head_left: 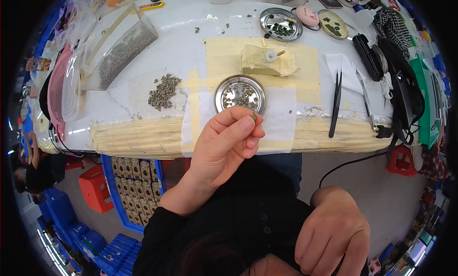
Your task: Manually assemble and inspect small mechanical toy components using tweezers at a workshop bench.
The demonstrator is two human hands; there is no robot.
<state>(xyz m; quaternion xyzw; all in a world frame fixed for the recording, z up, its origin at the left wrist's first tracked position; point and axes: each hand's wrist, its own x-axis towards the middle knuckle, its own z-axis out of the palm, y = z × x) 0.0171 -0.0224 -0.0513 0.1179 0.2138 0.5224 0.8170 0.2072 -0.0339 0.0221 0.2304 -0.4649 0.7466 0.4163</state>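
My left hand [224,137] is raised in front of the near rim of a round metal dish [264,97]. Its thumb and forefinger pinch a tiny grey-green chip [254,116], mostly covered by the fingertips. Small grey-brown chips [244,91] lie scattered in the dish. My right hand [336,233] is low at the right, close to my chest, with its back showing and the fingers curled. Whatever it may hold is hidden. Left of the dish, a loose pile of similar chips [163,92] rests on a clear sheet.
Behind the dish stands a tape-covered block [260,61] with a small white cup. Black tweezers [336,104] and metal tweezers [366,99] lie to the right. A clear bin [121,54] of grey bits is at the left. A blue tray [112,185] of brown blocks sits below the table edge.
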